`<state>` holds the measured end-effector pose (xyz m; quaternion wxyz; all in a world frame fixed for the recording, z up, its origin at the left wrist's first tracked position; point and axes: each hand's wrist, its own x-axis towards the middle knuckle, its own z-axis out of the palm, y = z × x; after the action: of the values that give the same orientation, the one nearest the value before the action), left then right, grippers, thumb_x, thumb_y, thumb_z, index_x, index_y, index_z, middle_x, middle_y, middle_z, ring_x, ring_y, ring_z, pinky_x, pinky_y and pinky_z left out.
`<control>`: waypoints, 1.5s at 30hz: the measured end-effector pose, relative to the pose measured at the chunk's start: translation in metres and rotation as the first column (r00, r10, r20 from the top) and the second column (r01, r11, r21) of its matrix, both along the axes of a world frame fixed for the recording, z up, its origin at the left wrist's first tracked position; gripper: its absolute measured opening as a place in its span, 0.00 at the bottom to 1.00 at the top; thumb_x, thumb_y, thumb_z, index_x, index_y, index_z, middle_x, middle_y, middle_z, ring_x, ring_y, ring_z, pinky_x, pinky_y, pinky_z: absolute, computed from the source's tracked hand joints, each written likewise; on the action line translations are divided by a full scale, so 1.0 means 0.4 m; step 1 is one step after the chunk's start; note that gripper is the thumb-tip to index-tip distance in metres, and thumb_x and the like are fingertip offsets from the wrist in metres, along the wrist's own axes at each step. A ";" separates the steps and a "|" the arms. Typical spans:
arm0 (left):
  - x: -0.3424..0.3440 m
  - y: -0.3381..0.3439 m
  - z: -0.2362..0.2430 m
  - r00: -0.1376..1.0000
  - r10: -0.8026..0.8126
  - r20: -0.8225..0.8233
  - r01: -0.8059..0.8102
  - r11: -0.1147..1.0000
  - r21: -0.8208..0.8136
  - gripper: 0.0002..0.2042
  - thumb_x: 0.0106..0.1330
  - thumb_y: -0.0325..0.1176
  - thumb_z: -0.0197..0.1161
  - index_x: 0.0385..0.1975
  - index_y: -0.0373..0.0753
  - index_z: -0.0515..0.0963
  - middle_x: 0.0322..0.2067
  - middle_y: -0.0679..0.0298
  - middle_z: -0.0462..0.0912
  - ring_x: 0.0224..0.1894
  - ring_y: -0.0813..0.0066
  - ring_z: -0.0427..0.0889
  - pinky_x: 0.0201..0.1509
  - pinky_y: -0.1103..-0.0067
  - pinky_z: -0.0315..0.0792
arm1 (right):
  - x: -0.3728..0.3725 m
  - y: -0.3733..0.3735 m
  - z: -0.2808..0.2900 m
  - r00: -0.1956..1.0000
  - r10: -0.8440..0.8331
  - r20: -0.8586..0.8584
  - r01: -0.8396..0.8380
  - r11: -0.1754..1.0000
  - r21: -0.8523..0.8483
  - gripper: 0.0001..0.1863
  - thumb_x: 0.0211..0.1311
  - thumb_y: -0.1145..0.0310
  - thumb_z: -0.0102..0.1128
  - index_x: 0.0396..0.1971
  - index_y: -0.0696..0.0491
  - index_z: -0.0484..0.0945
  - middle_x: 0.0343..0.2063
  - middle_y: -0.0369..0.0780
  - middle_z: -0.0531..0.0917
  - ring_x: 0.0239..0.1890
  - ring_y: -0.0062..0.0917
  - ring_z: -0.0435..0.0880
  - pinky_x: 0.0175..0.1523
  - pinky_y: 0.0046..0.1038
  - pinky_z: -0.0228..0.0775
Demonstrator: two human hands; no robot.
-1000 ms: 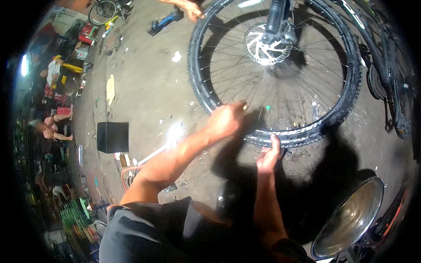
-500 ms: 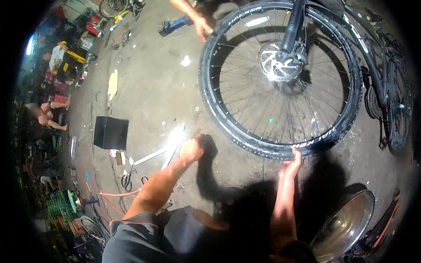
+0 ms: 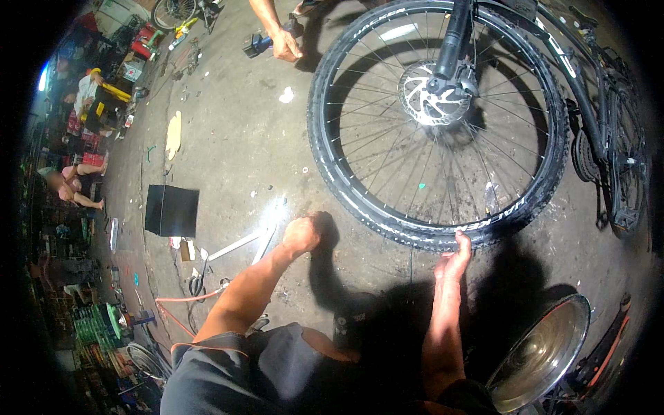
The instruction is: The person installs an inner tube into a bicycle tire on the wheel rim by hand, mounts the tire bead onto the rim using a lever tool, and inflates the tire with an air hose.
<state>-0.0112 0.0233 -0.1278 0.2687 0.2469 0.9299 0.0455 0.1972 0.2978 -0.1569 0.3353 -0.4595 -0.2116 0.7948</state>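
Note:
A bicycle's front wheel (image 3: 325, 159) with a black tyre takes up the right half of the view. A disc brake rotor (image 3: 415, 102) sits at its hub beside the black fork (image 3: 453, 41). My right hand (image 3: 453, 256) grips the tyre at its near edge, thumb on top, fingers hidden beneath. My left hand (image 3: 302, 234) is closed in a fist left of the wheel, apart from the tyre; whatever may be inside it is hidden. Close by that fist lie white, glaring strips (image 3: 236, 245). Another person's hand (image 3: 285, 47) hangs just left of the tyre's far side.
On the floor are a black box (image 3: 171, 210), dark-handled scissors (image 3: 196, 282), an orange hose (image 3: 181, 299) and a blue-and-black tool (image 3: 256, 45). A metal basin (image 3: 543, 356) stands at the lower right. The bicycle frame (image 3: 577, 90) extends rightward. People sit at the far left.
The other person's hand has come off the tyre and moved left. The wheel appears slightly further left in view. My hands keep nearly the same pose.

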 end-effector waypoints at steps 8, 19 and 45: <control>-0.027 -0.154 0.031 0.998 -0.068 -0.014 0.068 0.998 0.013 0.14 0.62 0.35 0.52 0.45 0.42 0.76 0.41 0.51 0.80 0.43 0.51 0.79 0.46 0.64 0.73 | 0.154 0.361 0.195 0.749 0.361 0.555 -0.654 0.537 0.533 0.15 0.62 0.60 0.45 0.35 0.55 0.76 0.30 0.37 0.80 0.33 0.25 0.77 0.43 0.24 0.69; -0.021 -0.135 -0.065 0.990 -0.087 -0.110 0.098 0.991 0.092 0.15 0.60 0.33 0.55 0.46 0.36 0.74 0.44 0.49 0.78 0.47 0.49 0.76 0.50 0.65 0.70 | 0.042 -0.096 0.107 0.966 -0.256 -0.026 0.258 0.962 0.091 0.31 0.65 0.46 0.42 0.58 0.55 0.65 0.54 0.42 0.73 0.57 0.33 0.69 0.62 0.37 0.59; -0.027 -0.094 -0.047 0.994 -0.104 0.028 0.106 0.991 -0.084 0.34 0.46 0.29 0.63 0.58 0.34 0.63 0.49 0.48 0.74 0.46 0.51 0.77 0.49 0.67 0.73 | 0.197 0.280 0.182 0.949 0.147 0.278 -0.252 0.885 0.392 0.24 0.68 0.54 0.38 0.52 0.59 0.68 0.49 0.44 0.74 0.49 0.34 0.74 0.57 0.36 0.65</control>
<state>-0.0218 -0.0145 -0.1468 0.2920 0.2832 0.9135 -0.0058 0.2761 0.4096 -0.0841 0.3145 -0.4444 -0.4638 0.6989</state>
